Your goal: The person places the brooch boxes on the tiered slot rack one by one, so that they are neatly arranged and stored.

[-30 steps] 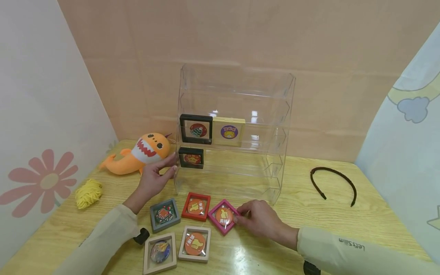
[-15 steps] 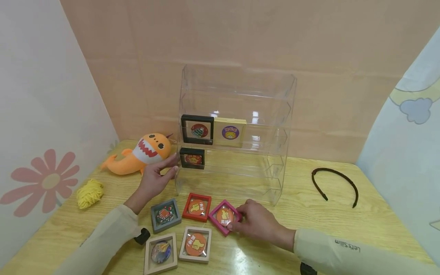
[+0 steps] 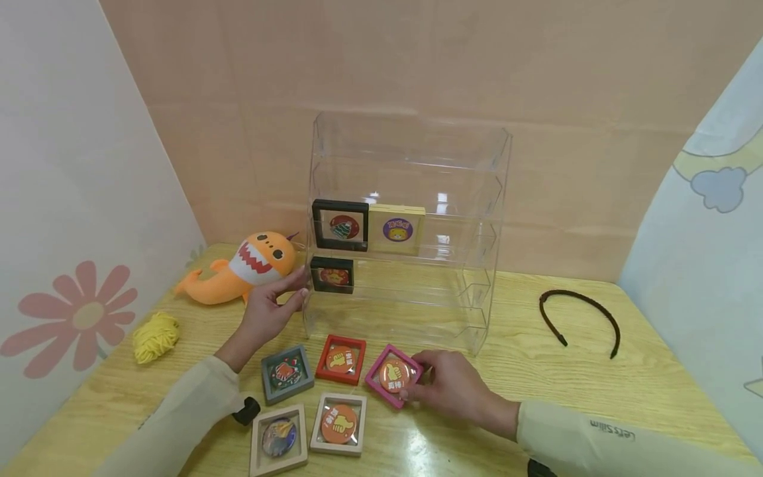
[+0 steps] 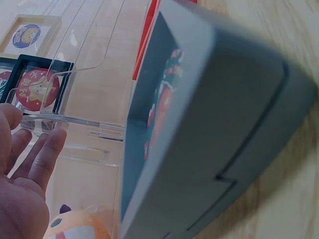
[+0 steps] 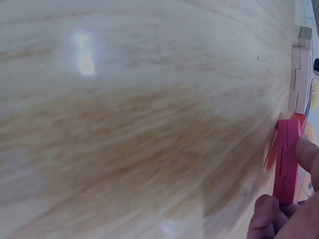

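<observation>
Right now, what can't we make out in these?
- Pink frame: underside hidden by its front in head view; right wrist view mainly shows its edge.
- Plush shark: lower side behind left hand in head view; cut off by left wrist view's bottom edge.
- Disc in lower-left beige frame: picture too small, blurred in head view.

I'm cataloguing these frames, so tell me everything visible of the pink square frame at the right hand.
The pink square frame has a plastic-looking border, seamed along its side, around a glossy, clear window holding a round orange badge with a yellow thumbs-up and white characters. In the head view it is face up, turned like a diamond, just right of the red square frame. The right hand pinches its right side. Whether it rests on the pale wooden table is unclear.
</observation>
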`<state>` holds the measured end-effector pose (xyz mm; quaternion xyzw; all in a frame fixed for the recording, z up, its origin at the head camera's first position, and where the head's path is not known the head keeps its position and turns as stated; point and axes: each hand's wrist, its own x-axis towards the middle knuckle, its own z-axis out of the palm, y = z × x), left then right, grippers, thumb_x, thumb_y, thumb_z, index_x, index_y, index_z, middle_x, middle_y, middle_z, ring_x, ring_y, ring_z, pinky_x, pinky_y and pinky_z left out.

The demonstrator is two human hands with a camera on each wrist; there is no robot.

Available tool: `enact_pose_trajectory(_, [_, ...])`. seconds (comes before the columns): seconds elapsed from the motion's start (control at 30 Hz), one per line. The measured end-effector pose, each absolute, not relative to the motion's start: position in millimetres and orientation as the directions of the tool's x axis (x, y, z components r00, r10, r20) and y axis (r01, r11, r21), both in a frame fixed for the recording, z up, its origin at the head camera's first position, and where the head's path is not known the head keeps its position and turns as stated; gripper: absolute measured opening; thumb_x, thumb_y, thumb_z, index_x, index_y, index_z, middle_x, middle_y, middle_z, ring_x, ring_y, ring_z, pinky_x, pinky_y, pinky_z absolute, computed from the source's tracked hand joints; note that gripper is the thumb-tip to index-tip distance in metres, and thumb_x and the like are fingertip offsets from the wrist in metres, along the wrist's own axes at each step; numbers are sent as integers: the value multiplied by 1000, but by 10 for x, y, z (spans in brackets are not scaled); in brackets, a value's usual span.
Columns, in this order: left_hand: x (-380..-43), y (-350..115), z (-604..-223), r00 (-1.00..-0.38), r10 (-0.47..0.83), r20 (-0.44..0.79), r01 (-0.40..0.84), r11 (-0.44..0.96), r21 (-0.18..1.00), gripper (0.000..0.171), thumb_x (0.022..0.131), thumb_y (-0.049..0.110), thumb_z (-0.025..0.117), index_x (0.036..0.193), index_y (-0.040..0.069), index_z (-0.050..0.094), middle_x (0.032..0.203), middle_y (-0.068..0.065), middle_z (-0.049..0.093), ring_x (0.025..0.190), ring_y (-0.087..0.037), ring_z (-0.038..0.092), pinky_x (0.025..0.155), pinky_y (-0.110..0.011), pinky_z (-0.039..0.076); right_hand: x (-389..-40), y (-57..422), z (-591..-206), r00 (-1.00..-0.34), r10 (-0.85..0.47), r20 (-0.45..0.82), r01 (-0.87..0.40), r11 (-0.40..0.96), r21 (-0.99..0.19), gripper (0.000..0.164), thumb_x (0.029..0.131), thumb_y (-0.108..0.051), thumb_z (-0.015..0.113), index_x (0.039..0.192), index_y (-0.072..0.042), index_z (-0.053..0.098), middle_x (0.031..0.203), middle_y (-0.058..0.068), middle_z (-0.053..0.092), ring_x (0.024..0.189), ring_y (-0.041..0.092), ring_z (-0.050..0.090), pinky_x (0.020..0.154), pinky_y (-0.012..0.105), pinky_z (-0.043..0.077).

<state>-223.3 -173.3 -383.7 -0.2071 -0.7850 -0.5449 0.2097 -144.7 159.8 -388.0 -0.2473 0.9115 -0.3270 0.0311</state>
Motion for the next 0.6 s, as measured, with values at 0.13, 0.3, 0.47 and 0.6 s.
enact_pose_trajectory(0.13, [-2136,-1688,-3718,-818,113,564,567,320,759,40,88,-8,62,127,-8,54,117,-20,61,101,-34,61,70,-19,54,-1441,1644,-3866,-878,-449,166,-443,634,-634,45,75,-33,81,107,-3,69,84,-7,65,64,5,54,52,21,49])
enact_pose_trajectory(0.3, [-2043,-1650,-3607,-823,120,555,559,339,756,39,88,-8,61,126,-10,54,117,-21,61,101,-35,60,71,-19,54,-1439,1697,-3863,-850,-444,284,-508,547,-665,38,80,-22,78,108,2,69,88,-1,68,73,8,59,57,21,52])
enact_pose_trajectory(0.47, [-2030,-1642,-3593,-831,112,546,550,320,772,38,89,-7,61,127,-9,54,118,-21,60,101,-37,60,70,-20,55,-1458,1724,-3869,-816,-446,369,-564,471,-679,28,82,-16,75,104,2,71,89,3,69,74,11,63,55,20,55])
enact_pose_trajectory(0.6, [-2032,-1643,-3598,-834,111,541,545,318,776,38,89,-6,61,127,-8,54,119,-20,60,101,-37,60,70,-20,55,-1483,1726,-3859,-790,-444,422,-602,432,-672,22,81,-11,75,100,0,73,91,5,71,75,12,65,55,21,55])
